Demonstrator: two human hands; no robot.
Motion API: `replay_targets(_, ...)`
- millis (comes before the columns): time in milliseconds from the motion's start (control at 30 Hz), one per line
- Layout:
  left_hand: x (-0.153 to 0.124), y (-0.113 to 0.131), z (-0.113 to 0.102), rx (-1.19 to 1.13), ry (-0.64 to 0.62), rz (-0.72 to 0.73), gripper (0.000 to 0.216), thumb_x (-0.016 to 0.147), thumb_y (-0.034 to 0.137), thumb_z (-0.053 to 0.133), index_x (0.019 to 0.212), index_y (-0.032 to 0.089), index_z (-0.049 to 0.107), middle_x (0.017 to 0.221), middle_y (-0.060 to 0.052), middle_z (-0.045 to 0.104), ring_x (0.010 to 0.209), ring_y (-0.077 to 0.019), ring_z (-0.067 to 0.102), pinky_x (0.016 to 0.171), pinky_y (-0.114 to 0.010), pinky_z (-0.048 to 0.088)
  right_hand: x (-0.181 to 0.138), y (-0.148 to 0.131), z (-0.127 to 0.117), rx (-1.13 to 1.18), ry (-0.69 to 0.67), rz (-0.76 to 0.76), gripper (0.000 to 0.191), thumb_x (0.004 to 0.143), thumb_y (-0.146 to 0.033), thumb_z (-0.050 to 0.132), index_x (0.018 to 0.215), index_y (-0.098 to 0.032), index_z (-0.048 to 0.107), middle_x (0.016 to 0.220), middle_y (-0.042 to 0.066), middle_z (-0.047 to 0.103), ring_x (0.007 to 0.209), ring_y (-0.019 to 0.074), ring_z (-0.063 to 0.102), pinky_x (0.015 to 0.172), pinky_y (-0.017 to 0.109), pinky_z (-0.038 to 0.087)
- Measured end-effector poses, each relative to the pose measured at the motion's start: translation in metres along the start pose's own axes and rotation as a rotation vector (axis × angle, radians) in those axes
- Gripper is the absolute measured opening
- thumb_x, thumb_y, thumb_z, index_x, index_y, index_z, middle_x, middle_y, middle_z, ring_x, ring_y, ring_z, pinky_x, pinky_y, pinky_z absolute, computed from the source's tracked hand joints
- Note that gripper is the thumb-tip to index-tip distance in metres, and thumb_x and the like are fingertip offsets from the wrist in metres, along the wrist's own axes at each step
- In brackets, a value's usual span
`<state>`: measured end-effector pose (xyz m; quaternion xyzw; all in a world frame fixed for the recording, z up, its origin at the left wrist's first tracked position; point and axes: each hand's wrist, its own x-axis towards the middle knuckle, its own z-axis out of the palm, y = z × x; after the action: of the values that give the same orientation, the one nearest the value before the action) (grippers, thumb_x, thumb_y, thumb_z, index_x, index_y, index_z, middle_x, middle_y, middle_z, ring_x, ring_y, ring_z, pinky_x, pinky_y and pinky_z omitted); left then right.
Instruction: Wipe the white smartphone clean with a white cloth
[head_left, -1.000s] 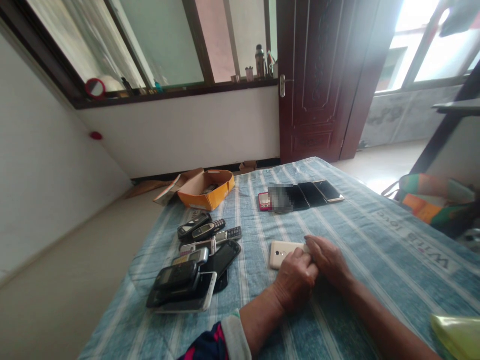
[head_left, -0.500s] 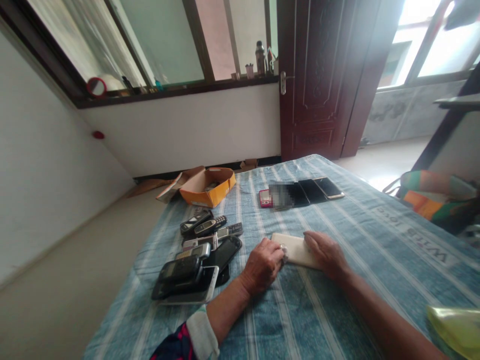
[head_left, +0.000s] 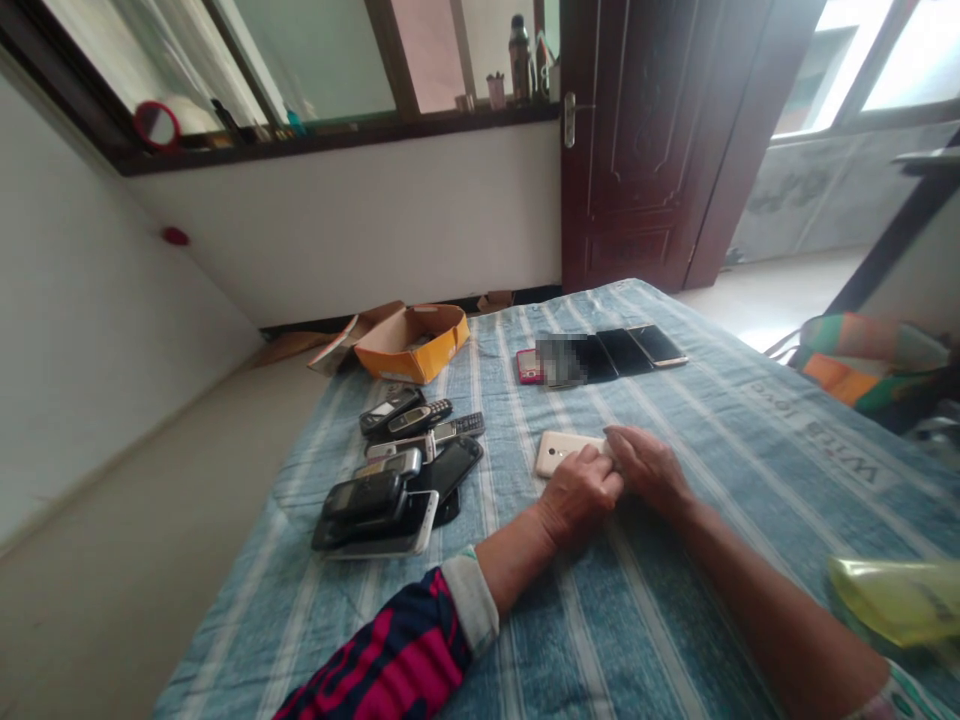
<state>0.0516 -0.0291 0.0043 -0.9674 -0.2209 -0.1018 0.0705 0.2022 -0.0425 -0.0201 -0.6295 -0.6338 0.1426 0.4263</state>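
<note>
A pale gold smartphone (head_left: 556, 450) lies back side up on the striped cloth, its camera and round sensor toward the left end. My right hand (head_left: 651, 475) grips the phone's right end with fingers over the edge. Closed, my left hand (head_left: 583, 492) presses on the phone's back close to my right fingers. A small crumpled whitish wad that showed at its fingertips is now mostly hidden. Left of my hands is a pile of old mobile phones, with a black phone (head_left: 364, 505) on top and a dark slider phone (head_left: 454, 465) beside it.
Farther back, a row of dark-screened phones (head_left: 626, 350) begins with a pink phone (head_left: 528, 367); part of the row is blurred out. An open orange cardboard box (head_left: 429, 362) stands at the back left. A yellow transparent packet (head_left: 892, 600) lies at the right on the blue cloth (head_left: 712, 640).
My left hand has slid right along the phone's back, uncovering its camera end. My right hand remains on the right end. The view has tilted slightly downward.
</note>
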Motion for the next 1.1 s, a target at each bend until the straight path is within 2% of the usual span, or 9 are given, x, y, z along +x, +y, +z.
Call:
replay_targets(300,-0.011,-0.014,-0.005,0.030,-0.008,-0.032,0.022,0.093,0.016,0.042,0.085,0.012,0.062,0.089,-0.011,0.061,0.088,-0.0227,0.050,0.075,-0.037,0.046,0.002,-0.003,-0.007,-0.011,-0.016,0.021,0.042,0.088,-0.049,0.036,0.085,-0.022,0.069,0.086,0.005,0.069,0.085,0.0214,0.060,0.077,0.031,0.043)
replay_targets(533,0.014,0.009,0.002,0.025,0.057,0.037,0.020,0.091,0.015,0.044,0.088,0.011,0.064,0.087,-0.012,0.063,0.090,-0.0237,0.053,0.078,-0.037,0.049,0.001,-0.003,-0.014,0.072,-0.023,0.084,0.044,0.088,-0.056,0.039,0.084,-0.023,0.068,0.081,0.003,0.068,0.080,0.0207,0.060,0.073,0.031,0.043)
replay_targets(700,0.021,0.018,0.003,0.028,0.104,0.007,0.023,0.092,0.014,0.042,0.090,0.010,0.064,0.091,-0.014,0.064,0.092,-0.0251,0.055,0.081,-0.038,0.049,0.003,0.002,-0.020,0.149,-0.038,0.106,0.047,0.086,-0.061,0.041,0.088,-0.022,0.068,0.075,0.000,0.066,0.075,0.0183,0.060,0.067,0.028,0.043)
replay_targets(900,0.009,0.005,-0.001,0.026,0.052,-0.011,0.019,0.090,0.014,0.045,0.085,0.011,0.063,0.090,-0.014,0.064,0.090,-0.0260,0.054,0.072,-0.037,0.048,0.003,0.004,-0.019,0.123,-0.025,0.093,0.049,0.086,-0.063,0.042,0.086,-0.022,0.068,0.073,0.000,0.065,0.074,0.0174,0.059,0.065,0.027,0.042)
replay_targets(1100,-0.015,-0.019,-0.003,0.024,0.107,-0.039,0.016,0.089,0.016,0.048,0.083,0.013,0.062,0.084,-0.011,0.063,0.087,-0.0244,0.053,0.074,-0.037,0.047,0.002,0.006,-0.017,0.108,0.009,0.074,0.051,0.086,-0.064,0.040,0.086,-0.022,0.069,0.074,0.000,0.065,0.075,0.0178,0.060,0.066,0.028,0.042)
